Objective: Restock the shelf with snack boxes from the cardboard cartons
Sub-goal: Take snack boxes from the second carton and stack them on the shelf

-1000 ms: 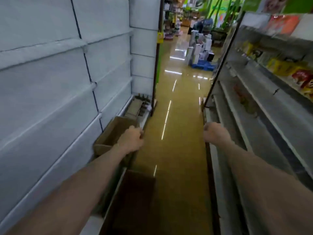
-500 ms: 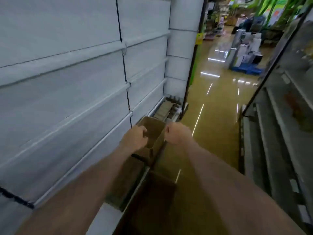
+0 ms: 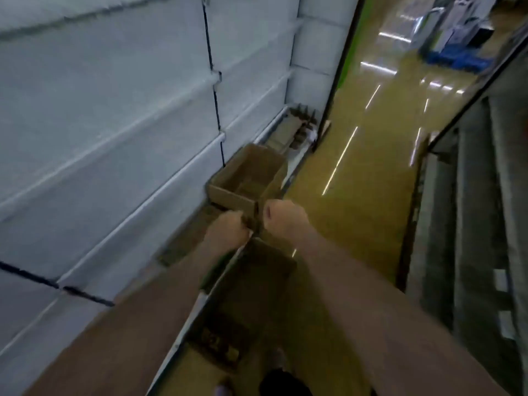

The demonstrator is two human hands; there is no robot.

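i see my left hand (image 3: pixel 228 232) and right hand (image 3: pixel 283 215) both curled around the near corner of an open cardboard carton (image 3: pixel 245 178) on the bottom white shelf (image 3: pixel 114 155). another carton (image 3: pixel 245 304) sits nearer me, below it. no writing is legible.

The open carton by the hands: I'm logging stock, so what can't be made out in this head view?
- Open carton: near wall hides its floor; contents cannot be told.
- Left hand and right hand: backs face the camera, so fingers and grip are hidden.
- Lower carton: dark and blurred; arms cover part.
- Far-end stock: too small, blurred.
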